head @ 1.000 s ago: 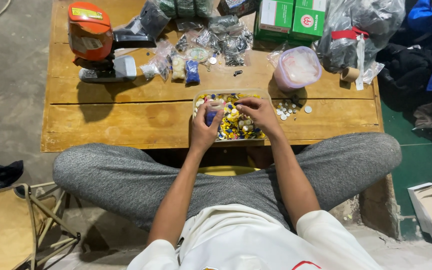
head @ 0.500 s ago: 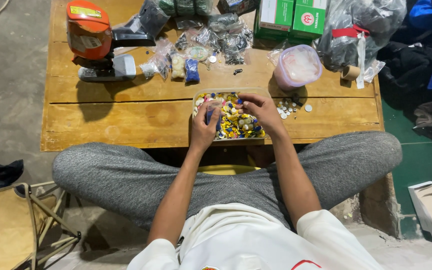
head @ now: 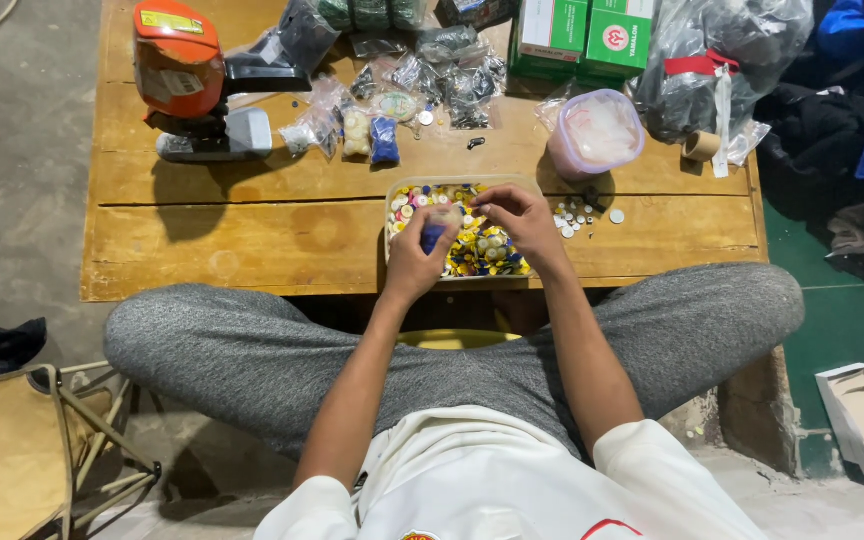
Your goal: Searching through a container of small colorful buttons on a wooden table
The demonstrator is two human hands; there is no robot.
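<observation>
While the left hand (head: pixel 418 262) pinches a small blue bag (head: pixel 433 236), the right hand (head: pixel 512 222) picks with bent fingers among the coloured buttons (head: pixel 482 252) in the tray (head: pixel 457 184) just beside.

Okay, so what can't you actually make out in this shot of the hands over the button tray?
Head view only:
- What the left hand pinches: something small and blue, too tiny to identify.
- The right hand grip: fingertips curl downward, hiding any piece.
- The tray middle: covered by both hands.
- Green boxes: cut off by the top edge.
</observation>
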